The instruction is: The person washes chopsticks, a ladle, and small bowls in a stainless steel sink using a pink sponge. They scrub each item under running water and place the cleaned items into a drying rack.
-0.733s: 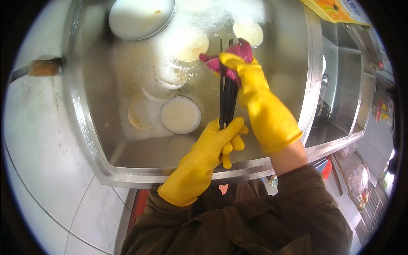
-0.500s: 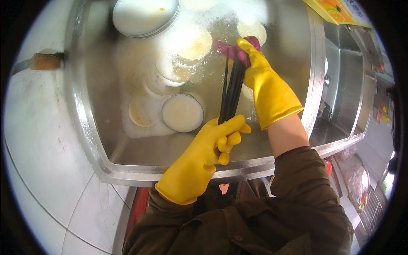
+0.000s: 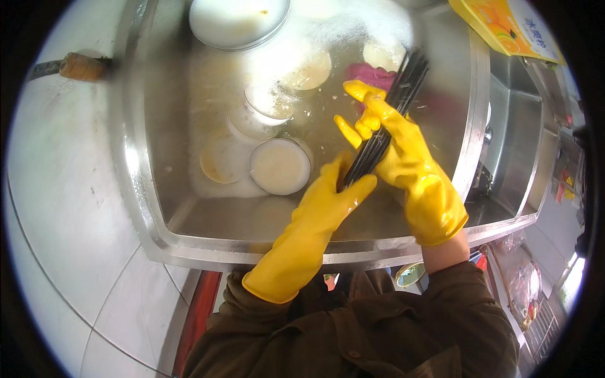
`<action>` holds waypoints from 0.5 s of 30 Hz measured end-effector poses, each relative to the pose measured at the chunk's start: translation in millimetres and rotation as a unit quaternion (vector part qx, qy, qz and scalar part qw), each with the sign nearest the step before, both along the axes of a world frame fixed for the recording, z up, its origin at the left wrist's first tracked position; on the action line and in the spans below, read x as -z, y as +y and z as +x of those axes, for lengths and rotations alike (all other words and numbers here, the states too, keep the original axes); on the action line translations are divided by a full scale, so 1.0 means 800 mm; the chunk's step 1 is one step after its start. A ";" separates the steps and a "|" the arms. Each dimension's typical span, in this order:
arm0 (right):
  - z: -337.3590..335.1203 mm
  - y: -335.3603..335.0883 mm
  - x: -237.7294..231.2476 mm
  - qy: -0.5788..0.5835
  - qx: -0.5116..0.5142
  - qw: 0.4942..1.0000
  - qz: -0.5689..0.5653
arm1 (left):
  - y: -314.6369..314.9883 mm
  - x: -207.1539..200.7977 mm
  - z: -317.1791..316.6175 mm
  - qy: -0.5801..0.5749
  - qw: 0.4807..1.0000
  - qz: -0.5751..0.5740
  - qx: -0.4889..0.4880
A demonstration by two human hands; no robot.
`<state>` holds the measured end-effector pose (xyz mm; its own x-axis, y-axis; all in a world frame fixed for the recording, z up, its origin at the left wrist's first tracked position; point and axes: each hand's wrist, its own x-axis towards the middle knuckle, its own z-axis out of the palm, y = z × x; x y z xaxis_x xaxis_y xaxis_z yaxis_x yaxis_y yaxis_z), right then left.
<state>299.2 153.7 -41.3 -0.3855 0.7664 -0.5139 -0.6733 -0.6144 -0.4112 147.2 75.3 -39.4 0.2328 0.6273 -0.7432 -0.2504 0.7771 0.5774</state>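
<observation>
Both hands, left hand (image 3: 334, 198) and right hand (image 3: 403, 148), wear yellow rubber gloves over dark brown sleeves (image 3: 466, 315).

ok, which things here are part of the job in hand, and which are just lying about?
In hand:
left hand, gripping the chopsticks
right hand, around the chopsticks
pink cloth, behind the right hand
sink

Lying about:
bowls in the suds
big plate
yellow packet
brush on the counter

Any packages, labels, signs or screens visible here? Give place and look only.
Pouch: flat yellow and orange package with a pale blue-white corner, lying on the sink's upper right rim.
Clear bags: lower right beside the sink, contents unclear.
No signs or screens can be made out.
</observation>
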 end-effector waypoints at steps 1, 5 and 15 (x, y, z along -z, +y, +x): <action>0.005 0.003 0.005 -0.112 -0.024 0.991 0.063 | 0.001 0.007 0.003 0.096 0.995 0.030 -0.016; 0.016 0.005 0.034 -0.314 -0.194 0.912 0.182 | 0.006 0.017 -0.019 -0.264 0.928 -0.208 -0.160; 0.025 0.027 0.122 -0.646 -0.353 0.240 0.633 | 0.014 -0.010 -0.028 -0.231 0.891 -0.364 -0.144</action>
